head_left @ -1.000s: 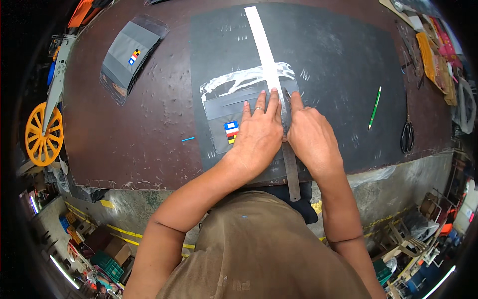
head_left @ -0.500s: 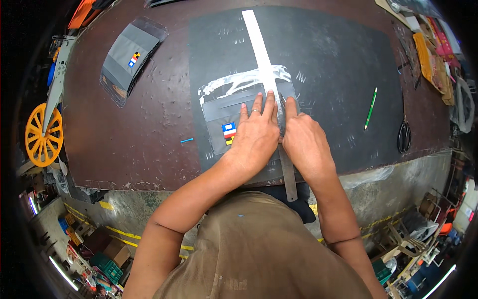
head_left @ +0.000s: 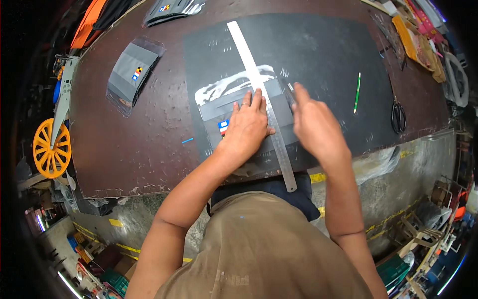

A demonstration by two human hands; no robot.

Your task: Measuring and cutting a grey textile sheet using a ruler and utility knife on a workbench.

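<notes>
A brown desk (head_left: 149, 144) fills the upper half of the view, its near edge curving across just above the person's chest. On it lies a large black mat (head_left: 318, 60), which gives a flat, safe surface to work on and spreads wide to 1 and 2 o'clock with open room.

A long steel ruler (head_left: 264, 99) runs across the mat from 12 o'clock down toward 6, its lower end overhanging the desk's near edge. Under it sits a grey sheet (head_left: 234, 107) with a small coloured patch at its left, and a streak of clear film along its top edge.

The left hand (head_left: 246, 127) lies flat and open, fingers spread, pressing on the grey sheet and against the ruler's left side, likely to keep both from sliding. The right hand (head_left: 316, 124) hovers just right of the ruler, loosely curled around what looks like a small blade at its fingertips; the tool is too small to tell surely.

At 3 o'clock lie a green pen (head_left: 357, 92) and black scissors (head_left: 398, 115), well apart from the hands. At 10 o'clock a second grey sheet (head_left: 130, 74) rests on the desk.
</notes>
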